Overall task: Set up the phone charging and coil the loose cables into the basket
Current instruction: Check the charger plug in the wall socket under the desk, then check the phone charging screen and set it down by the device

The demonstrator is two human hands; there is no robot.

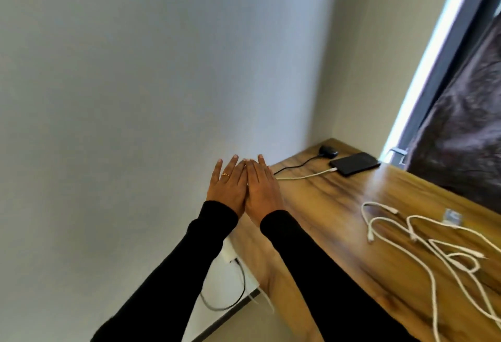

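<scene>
Loose white cables [433, 244] on desk [339, 219]; left hand [227, 181], right hand [261, 184] flat, fingers straight, empty, side by side.

**Black sleeves, one gold ring**

The person wears long, close-fitting black sleeves that end at both wrists, plain and without visible markings. The left hand [227, 186] carries a thin gold ring [225, 175] on one finger. The right hand [262, 187] shows no jewellery.

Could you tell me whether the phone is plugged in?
Plugged in: a white cable ends at the phone on the table's far end.
</scene>
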